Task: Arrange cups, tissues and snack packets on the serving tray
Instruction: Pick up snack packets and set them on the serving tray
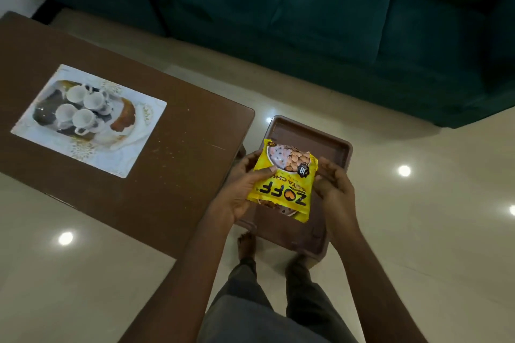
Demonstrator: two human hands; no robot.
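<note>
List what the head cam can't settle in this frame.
Head view only:
brown tray: floor mostly covered by snack packet, left hand and right hand; its support is hidden.
right hand: its own curled fingers hide whether it pinches the packet.
cups: blurred, contents unclear.

Left hand [240,189] and right hand [334,189] grip snack packet [284,181].
</note>
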